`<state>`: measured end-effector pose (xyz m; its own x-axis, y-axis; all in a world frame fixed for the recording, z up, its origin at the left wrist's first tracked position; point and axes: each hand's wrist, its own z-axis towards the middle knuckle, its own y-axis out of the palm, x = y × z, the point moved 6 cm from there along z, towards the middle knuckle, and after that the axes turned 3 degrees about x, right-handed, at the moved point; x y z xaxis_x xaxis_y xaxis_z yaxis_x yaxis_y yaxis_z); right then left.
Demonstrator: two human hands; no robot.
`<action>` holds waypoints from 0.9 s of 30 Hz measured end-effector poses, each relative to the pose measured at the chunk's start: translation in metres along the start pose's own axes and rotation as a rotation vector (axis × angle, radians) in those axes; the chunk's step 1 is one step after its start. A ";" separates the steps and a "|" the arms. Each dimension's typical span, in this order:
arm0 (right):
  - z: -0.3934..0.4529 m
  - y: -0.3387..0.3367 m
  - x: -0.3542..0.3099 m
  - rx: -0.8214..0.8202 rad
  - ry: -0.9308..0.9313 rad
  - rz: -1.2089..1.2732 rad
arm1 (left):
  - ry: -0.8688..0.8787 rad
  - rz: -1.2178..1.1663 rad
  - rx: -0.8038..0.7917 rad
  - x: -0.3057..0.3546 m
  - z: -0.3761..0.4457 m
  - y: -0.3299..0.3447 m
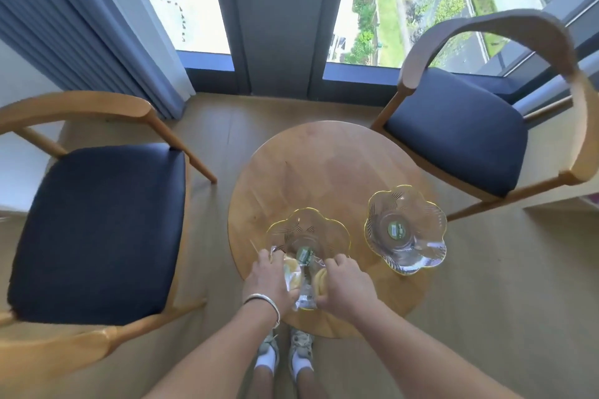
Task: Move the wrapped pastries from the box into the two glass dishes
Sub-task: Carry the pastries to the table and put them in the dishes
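Note:
Two flower-shaped glass dishes with gold rims stand on a round wooden table (317,155). The left dish (304,230) is under my hands; the right dish (405,227) holds nothing but a green sticker on its base. My left hand (269,282) grips a clear-wrapped yellow pastry (291,272) at the near side of the left dish. My right hand (346,282) grips a second wrapped pastry (319,280) right beside it. The two wrappers touch between my hands. No box is in view.
A wooden armchair with a dark blue seat (97,230) stands left of the table, another chair (460,129) at the back right. Windows and a blue curtain (81,10) lie beyond. My feet (285,353) stand at the table's near edge.

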<state>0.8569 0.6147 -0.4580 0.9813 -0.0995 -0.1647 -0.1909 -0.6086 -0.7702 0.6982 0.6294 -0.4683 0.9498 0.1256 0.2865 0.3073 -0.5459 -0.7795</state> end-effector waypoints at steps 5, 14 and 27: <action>0.021 0.027 0.002 -0.021 -0.013 -0.041 | -0.049 0.148 0.043 -0.001 0.017 0.021; 0.052 0.039 -0.002 0.048 -0.090 -0.157 | -0.041 0.269 0.112 0.004 0.037 0.048; 0.027 0.011 0.014 0.098 -0.172 -0.059 | 0.066 0.236 -0.025 0.006 0.021 0.017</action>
<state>0.8681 0.6279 -0.4850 0.9740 0.0751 -0.2137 -0.1427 -0.5291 -0.8365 0.7103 0.6386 -0.4912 0.9890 -0.0616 0.1348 0.0753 -0.5741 -0.8153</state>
